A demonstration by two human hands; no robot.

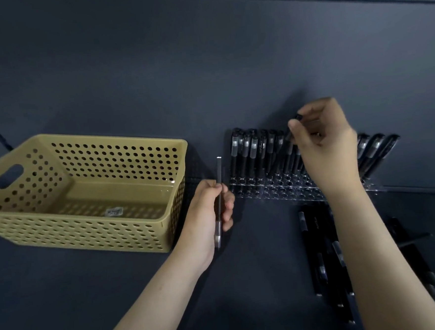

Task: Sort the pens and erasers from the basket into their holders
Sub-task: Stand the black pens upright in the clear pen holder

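Left grip (207, 212) clamped on a slim pen (219, 169), long axis 12–6 o'clock, tip toward 6, at 3 o'clock of the basket (86, 225). Right grip (325, 144) pinches a black pen (297, 118), cap toward 1 o'clock, over the clear holder (277, 190).

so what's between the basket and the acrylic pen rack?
Head view: the left hand, gripping a slim pen, sits between the beige basket and the clear pen rack; otherwise bare dark tabletop.
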